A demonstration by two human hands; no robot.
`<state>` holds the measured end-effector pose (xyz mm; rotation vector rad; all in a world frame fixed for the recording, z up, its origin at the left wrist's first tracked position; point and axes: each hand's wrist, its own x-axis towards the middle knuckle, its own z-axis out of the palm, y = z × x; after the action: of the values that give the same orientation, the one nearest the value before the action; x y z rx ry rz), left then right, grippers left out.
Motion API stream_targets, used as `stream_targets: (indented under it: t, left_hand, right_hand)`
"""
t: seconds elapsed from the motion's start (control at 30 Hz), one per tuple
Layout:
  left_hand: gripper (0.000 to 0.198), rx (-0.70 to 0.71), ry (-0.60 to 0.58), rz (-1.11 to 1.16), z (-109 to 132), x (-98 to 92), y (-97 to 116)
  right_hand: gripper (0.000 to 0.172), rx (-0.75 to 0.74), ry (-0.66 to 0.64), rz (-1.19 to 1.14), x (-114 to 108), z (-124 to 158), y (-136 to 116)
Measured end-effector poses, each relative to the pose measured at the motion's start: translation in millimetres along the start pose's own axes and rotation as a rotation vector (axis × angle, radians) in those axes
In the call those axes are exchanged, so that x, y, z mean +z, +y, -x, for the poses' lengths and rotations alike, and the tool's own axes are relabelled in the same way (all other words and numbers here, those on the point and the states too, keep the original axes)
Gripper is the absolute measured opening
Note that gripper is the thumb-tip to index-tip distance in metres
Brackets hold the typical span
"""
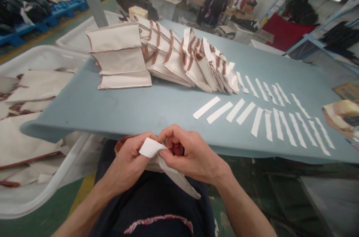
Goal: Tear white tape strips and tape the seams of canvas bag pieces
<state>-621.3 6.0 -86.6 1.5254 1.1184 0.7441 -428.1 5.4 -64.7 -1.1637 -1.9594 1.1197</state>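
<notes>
Both hands are together above my lap at the table's front edge. My left hand (pixel 133 158) is closed around a cream fabric piece (pixel 179 181) with brown edging, mostly hidden by the hands. A short white strip (pixel 151 148) lies over the fabric between my hands, its free end against my left fingers. My right hand (pixel 187 151) is closed, thumb and fingers pinching the strip and the fabric edge beneath it. One end of the fabric hangs down to the right, below my right hand.
Stacked cream fabric pieces with brown edging (pixel 174 57) overlap along the blue-green table (pixel 134 111). Several white strips (pixel 245 113) lie in rows at the right. A white bin (pixel 56 188) of similar pieces stands at the left. Another person (pixel 214 5) is at the back.
</notes>
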Motion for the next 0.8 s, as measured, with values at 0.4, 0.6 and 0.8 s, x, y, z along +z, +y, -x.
stream_targets:
  t: [0.4,0.6,0.8]
  left_hand:
    - [0.015,-0.047,-0.003,0.110,9,-6.4,-7]
    - [0.011,-0.057,0.004,0.122,12,-8.3,-7]
    - [0.018,-0.125,0.059,0.031,15,-12.4,-16]
  right_hand:
    - [0.019,0.010,0.073,-0.016,23,-2,-1]
    - [0.015,-0.154,0.231,0.228,30,-1,-3]
    - [0.012,-0.200,0.194,0.281,32,-4,-6]
